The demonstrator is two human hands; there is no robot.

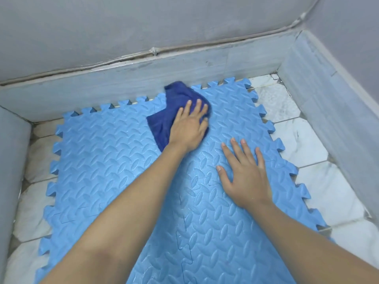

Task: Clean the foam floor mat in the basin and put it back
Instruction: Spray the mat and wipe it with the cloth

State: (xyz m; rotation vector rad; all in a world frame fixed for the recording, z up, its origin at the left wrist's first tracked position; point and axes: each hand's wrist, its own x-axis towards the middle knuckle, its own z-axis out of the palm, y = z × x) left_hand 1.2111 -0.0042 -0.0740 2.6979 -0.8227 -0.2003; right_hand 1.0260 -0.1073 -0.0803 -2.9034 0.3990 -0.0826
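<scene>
A light blue foam floor mat (106, 160) of interlocking tiles with a leaf-like embossed pattern lies flat on the white tiled floor of the basin. A dark blue cloth (162, 119) rests on the mat's far part, near the back wall. My left hand (189, 127) presses flat on the cloth, fingers spread over it. Palm down, my right hand (244, 175) lies on the mat to the right with its fingers apart, holding nothing. Both forearms reach in from the bottom of the view.
Low grey-blue walls (127, 83) enclose the basin at the back, left and right. White tiled floor (307, 144) shows around the mat, widest on the right. A cracked seam runs along the top of the back wall.
</scene>
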